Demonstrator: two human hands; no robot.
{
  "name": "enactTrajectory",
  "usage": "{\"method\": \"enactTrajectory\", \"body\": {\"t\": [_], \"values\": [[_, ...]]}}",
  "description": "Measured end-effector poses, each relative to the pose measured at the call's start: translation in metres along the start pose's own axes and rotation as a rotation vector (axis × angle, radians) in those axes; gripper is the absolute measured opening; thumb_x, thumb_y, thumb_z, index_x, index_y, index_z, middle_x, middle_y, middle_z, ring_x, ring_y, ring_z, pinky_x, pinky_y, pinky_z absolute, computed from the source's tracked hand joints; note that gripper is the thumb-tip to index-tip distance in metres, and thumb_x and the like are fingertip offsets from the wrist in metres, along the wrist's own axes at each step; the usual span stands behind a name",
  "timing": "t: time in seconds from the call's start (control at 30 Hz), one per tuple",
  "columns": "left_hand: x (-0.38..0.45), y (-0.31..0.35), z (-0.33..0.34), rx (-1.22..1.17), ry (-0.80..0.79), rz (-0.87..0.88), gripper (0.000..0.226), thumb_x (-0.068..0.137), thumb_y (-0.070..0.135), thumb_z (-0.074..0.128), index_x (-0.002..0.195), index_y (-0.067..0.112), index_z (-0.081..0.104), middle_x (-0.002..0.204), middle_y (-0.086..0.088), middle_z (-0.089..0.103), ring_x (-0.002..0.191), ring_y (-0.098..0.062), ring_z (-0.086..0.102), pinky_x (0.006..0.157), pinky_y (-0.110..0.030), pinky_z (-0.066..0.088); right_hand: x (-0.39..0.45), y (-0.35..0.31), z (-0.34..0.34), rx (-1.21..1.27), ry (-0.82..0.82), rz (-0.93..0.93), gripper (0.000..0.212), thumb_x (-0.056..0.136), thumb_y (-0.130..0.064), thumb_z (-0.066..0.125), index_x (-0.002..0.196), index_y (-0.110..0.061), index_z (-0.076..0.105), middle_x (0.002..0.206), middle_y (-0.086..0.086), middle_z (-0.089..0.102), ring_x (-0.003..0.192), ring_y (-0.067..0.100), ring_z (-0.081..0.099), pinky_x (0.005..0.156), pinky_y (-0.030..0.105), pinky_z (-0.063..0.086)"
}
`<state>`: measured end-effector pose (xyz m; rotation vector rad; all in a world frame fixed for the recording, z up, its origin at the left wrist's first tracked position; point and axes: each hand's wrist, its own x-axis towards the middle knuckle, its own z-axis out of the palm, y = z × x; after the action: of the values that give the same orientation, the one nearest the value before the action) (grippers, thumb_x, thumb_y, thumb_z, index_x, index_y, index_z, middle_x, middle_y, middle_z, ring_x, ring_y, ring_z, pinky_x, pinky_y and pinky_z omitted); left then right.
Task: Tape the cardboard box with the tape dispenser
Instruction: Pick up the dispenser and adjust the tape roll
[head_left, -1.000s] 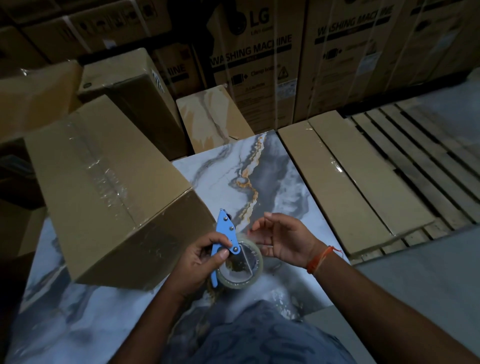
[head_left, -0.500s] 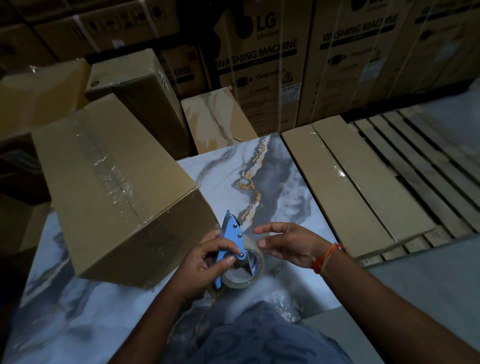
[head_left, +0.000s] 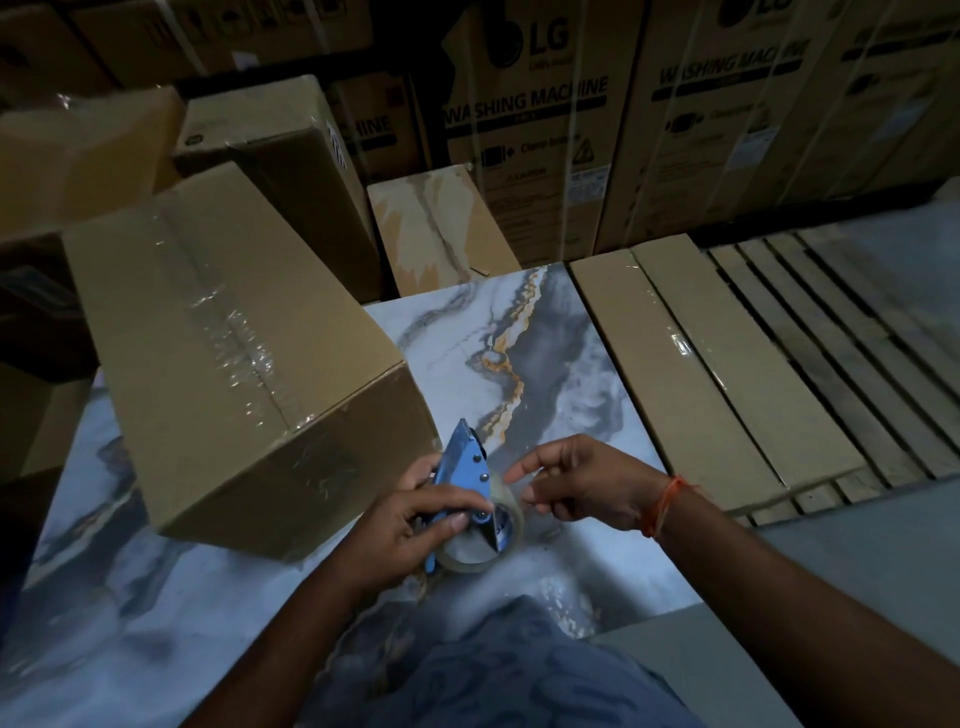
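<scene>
A brown cardboard box (head_left: 218, 332) lies tilted on the marble-patterned surface (head_left: 550, 332), with clear tape running along its top seam and down its near end. Just right of its near corner, my left hand (head_left: 410, 525) grips a blue tape dispenser (head_left: 467, 478) carrying a clear tape roll (head_left: 483, 540). My right hand (head_left: 587, 486) hovers beside the roll, its thumb and fingertips apart and pointing at the tape's edge. I cannot tell whether they touch the tape. An orange thread circles my right wrist.
Flat cardboard sheets (head_left: 717, 374) lie on a wooden pallet (head_left: 852, 332) to the right. More cartons (head_left: 280, 156) are stacked behind the box, and large washing machine boxes (head_left: 545, 119) line the back. My clothed knee (head_left: 498, 670) is at the bottom.
My left hand tilted the dispenser, so its nose now points further up and away. My right hand turned from palm-up to fingers reaching toward the roll. The box has not moved.
</scene>
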<state>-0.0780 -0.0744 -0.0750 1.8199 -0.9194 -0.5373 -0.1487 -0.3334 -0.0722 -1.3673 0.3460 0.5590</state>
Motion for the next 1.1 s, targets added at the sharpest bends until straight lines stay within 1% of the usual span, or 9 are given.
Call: {"method": "enactTrajectory", "body": {"t": [0.1,0.27,0.37,0.5,0.6,0.7,0.77,0.97,1.1], "values": [[-0.004,-0.003,-0.001,0.034,-0.048,0.014,0.023,0.094,0.023,0.068,0.112,0.033,0.079,0.132,0.002,0.056,0.125,-0.011,0.058,0.101,-0.021,0.047,0.002,-0.001,0.000,-0.086,0.019,-0.009,0.019,0.089,0.005,0.065,0.107,0.010,0.071,0.060,0.001,0.070,0.049,0.005,0.056,0.045,0.016,0.036],[-0.008,-0.011,-0.001,0.119,-0.112,0.039,0.023,0.093,0.025,0.075,0.112,0.037,0.078,0.132,-0.002,0.057,0.123,-0.012,0.059,0.099,-0.032,0.052,0.005,0.004,0.008,-0.357,0.119,-0.119,0.006,0.084,-0.004,0.075,0.086,-0.001,0.080,0.069,0.014,0.072,0.055,0.005,0.060,0.052,0.014,0.045],[-0.012,-0.018,-0.003,0.182,-0.195,0.006,0.023,0.093,0.038,0.072,0.115,0.045,0.074,0.136,-0.001,0.052,0.129,-0.011,0.054,0.101,-0.034,0.051,0.010,0.003,0.004,-0.393,0.129,-0.163,0.006,0.084,-0.003,0.075,0.086,0.000,0.080,0.082,0.024,0.076,0.058,0.006,0.063,0.058,0.018,0.050],[-0.016,-0.028,-0.003,0.311,-0.336,0.004,0.028,0.096,0.044,0.066,0.122,0.052,0.068,0.144,-0.006,0.045,0.139,-0.017,0.045,0.110,-0.034,0.046,0.007,-0.007,-0.017,-0.409,0.084,-0.132,0.011,0.087,-0.003,0.073,0.091,0.005,0.077,0.081,0.027,0.073,0.056,0.006,0.062,0.055,0.015,0.048],[-0.007,-0.024,-0.004,0.402,-0.375,0.014,0.029,0.096,0.044,0.065,0.122,0.057,0.064,0.144,-0.004,0.042,0.131,-0.018,0.051,0.103,-0.027,0.049,0.004,-0.013,-0.023,-0.464,0.057,-0.115,0.009,0.087,-0.004,0.073,0.091,0.002,0.078,0.080,0.019,0.075,0.056,0.006,0.062,0.055,0.014,0.048],[-0.002,-0.024,-0.009,0.503,-0.442,0.040,0.029,0.095,0.048,0.062,0.122,0.059,0.062,0.138,-0.003,0.045,0.117,-0.018,0.057,0.096,-0.025,0.048,0.002,-0.024,-0.039,-0.451,0.105,-0.144,0.007,0.086,-0.002,0.073,0.089,0.001,0.079,0.071,0.007,0.075,0.054,0.006,0.061,0.053,0.015,0.048],[-0.004,-0.025,-0.018,0.525,-0.497,0.030,0.028,0.095,0.050,0.060,0.122,0.058,0.062,0.138,-0.002,0.045,0.117,-0.016,0.056,0.097,-0.021,0.044,-0.006,-0.036,-0.055,-0.458,0.146,-0.164,0.006,0.085,-0.002,0.074,0.087,-0.001,0.079,0.068,0.002,0.075,0.054,0.007,0.061,0.053,0.015,0.048],[0.001,-0.032,-0.038,0.588,-0.582,-0.012,0.026,0.096,0.048,0.058,0.120,0.059,0.058,0.131,-0.006,0.049,0.111,-0.022,0.058,0.098,-0.037,0.051,-0.023,-0.049,-0.100,-0.449,0.189,-0.174,0.007,0.083,-0.007,0.076,0.086,-0.002,0.079,0.075,0.011,0.076,0.066,0.020,0.060,0.064,0.028,0.050],[0.015,-0.025,-0.037,0.648,-0.592,-0.042,0.029,0.095,0.045,0.058,0.121,0.058,0.054,0.126,-0.007,0.049,0.106,-0.025,0.058,0.095,-0.038,0.052,-0.025,-0.053,-0.109,-0.465,0.190,-0.203,0.007,0.083,-0.003,0.075,0.087,0.002,0.078,0.073,0.007,0.077,0.064,0.013,0.062,0.057,0.018,0.051]]}}
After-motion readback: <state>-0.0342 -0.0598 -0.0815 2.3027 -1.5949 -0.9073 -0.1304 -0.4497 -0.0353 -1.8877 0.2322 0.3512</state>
